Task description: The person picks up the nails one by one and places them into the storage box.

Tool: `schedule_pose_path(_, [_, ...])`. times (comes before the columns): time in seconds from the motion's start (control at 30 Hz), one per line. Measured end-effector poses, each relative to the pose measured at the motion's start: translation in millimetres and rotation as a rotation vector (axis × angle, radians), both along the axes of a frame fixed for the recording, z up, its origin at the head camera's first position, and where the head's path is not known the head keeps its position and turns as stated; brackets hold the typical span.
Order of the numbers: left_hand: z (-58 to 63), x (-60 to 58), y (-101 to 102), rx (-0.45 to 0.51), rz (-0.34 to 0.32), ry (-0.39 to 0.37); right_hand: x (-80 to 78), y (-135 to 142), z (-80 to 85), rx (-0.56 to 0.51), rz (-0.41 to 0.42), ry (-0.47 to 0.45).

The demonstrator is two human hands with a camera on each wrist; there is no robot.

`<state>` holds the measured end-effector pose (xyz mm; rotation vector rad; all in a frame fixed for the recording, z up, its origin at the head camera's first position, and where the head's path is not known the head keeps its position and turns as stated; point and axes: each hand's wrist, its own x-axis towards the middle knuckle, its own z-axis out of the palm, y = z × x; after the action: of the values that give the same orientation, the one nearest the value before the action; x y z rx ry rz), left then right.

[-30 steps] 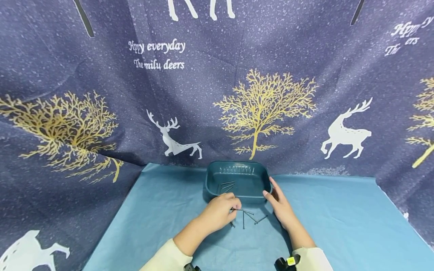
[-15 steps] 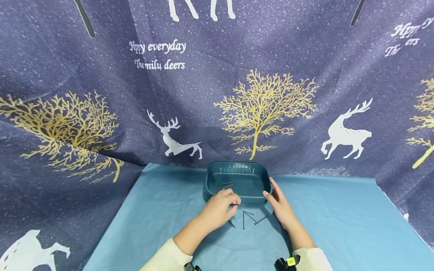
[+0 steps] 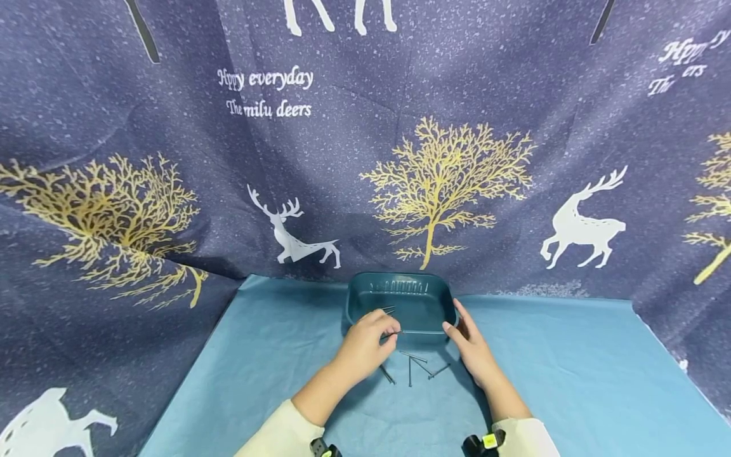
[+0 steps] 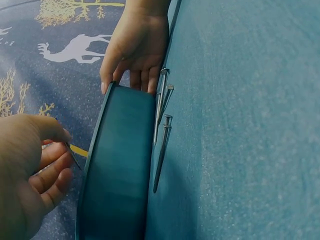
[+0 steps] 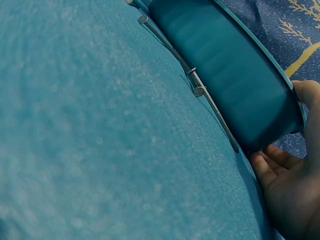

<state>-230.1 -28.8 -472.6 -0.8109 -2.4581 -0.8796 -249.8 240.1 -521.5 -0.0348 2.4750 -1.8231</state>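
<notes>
My left hand pinches a nail between thumb and fingers, over the near left rim of a dark teal plastic tray. In the left wrist view the nail's thin shank sticks out past the fingertips. My right hand grips the tray's right near corner, thumb on the rim and fingers against the outside wall. Several nails lie inside the tray, partly hidden behind my left hand. On the cloth in front of the tray lie several more, among them one upright-pointing nail and a slanted nail.
A light blue cloth covers the table. Right behind the tray hangs a dark blue curtain printed with deer and golden trees. Nails lie close along the tray's near wall in the right wrist view.
My left hand has lifted the nail from the loose ones on the cloth and moved it away from me, up to the tray's near rim. My right hand has stayed on the corner.
</notes>
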Motion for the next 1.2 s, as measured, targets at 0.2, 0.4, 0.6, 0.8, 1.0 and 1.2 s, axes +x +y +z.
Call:
schedule_pose_path(0.2, [0.2,-3.2,1,0.049,0.025,0.006,-0.4,0,-0.3,0.0,-0.001,0.004])
schedule_pose_path(0.4, [3.4,-7.5,0,0.114,0.055,0.008,-0.6,0,-0.9,0.0,-0.001,0.001])
schedule_pose_path(0.6, [4.4,-12.0,-1,0.143,0.093,0.004,-1.2,0,-1.6,-0.001,-0.002,0.004])
schedule_pose_path(0.8, [5.5,-17.1,-3,0.183,0.126,0.019,-0.7,0,-0.4,-0.001,-0.002,0.005])
schedule_pose_path(1.0, [5.9,-22.0,-5,0.221,0.151,0.009,0.1,0,0.6,0.003,-0.001,0.004])
schedule_pose_path(1.2, [3.6,-25.0,-7,0.227,0.167,-0.017,-0.9,1,-1.2,0.004,-0.005,0.011])
